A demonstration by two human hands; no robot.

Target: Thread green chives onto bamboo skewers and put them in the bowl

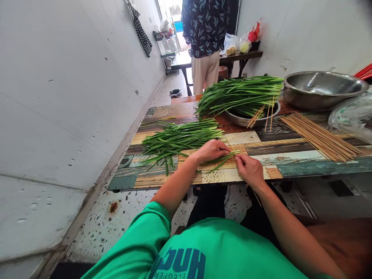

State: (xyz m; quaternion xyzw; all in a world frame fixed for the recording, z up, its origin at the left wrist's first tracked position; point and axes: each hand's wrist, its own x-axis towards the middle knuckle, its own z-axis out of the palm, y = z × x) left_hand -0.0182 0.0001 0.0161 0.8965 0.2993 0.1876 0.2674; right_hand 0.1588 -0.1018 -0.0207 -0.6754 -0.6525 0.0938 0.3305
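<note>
My left hand is closed on a few garlic chives just above the near part of the table. Facing it, my right hand pinches a thin bamboo skewer, whose rear end sticks out below the wrist. The skewer's tip is at the pale ends of the chives; whether it pierces them is too small to tell. Beyond my left hand lies a loose pile of garlic chives. A larger bundle of chives rests across a metal bowl, with several skewers at its pale ends.
Many bamboo skewers lie spread at the right of the patterned table. Behind them are a large steel basin and a clear plastic bag. A person stands beyond the table by another table with bagged food.
</note>
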